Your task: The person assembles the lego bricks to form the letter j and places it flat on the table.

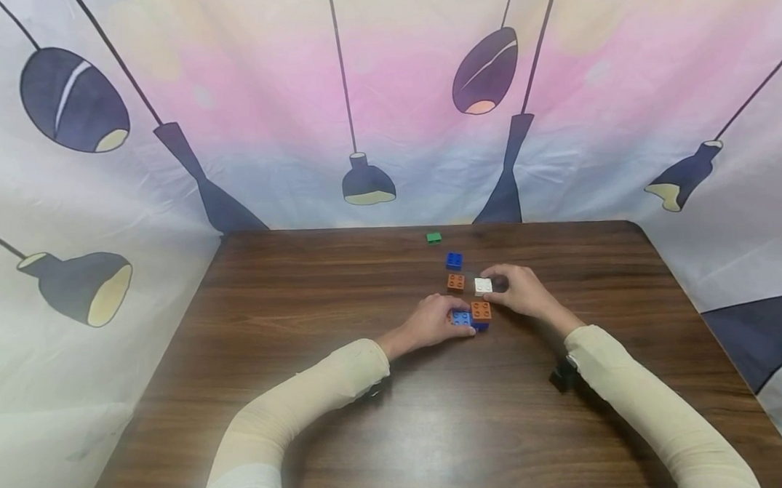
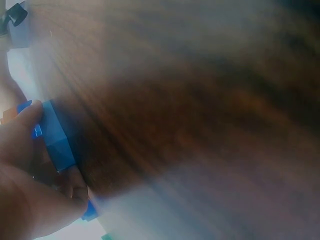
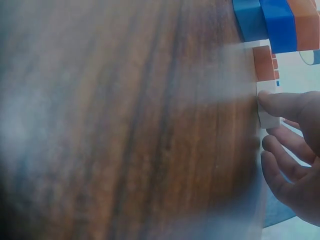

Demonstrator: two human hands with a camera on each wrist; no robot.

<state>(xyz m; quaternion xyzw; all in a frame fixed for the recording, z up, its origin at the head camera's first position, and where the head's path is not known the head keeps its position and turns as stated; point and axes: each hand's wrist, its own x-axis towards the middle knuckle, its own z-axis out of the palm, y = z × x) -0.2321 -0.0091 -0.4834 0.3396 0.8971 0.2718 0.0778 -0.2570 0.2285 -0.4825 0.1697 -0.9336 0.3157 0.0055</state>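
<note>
My left hand [image 1: 431,321] holds a light blue block [image 1: 460,319] between thumb and fingers, low at the table. Against its right side stands an orange block [image 1: 481,310] on top of a dark blue one [image 1: 480,327]. In the left wrist view the light blue block [image 2: 56,137] shows between the thumb and fingers of the left hand [image 2: 35,175]. My right hand [image 1: 523,291] pinches a white block [image 1: 483,286] from its right side. The right wrist view shows the thumb of the right hand [image 3: 295,145] on the white block [image 3: 268,107].
Behind the hands, another orange block [image 1: 455,283], a blue block [image 1: 454,261] and a small green block [image 1: 434,238] lie in a rough line towards the back edge of the brown table [image 1: 287,277]. A printed curtain hangs behind and beside it.
</note>
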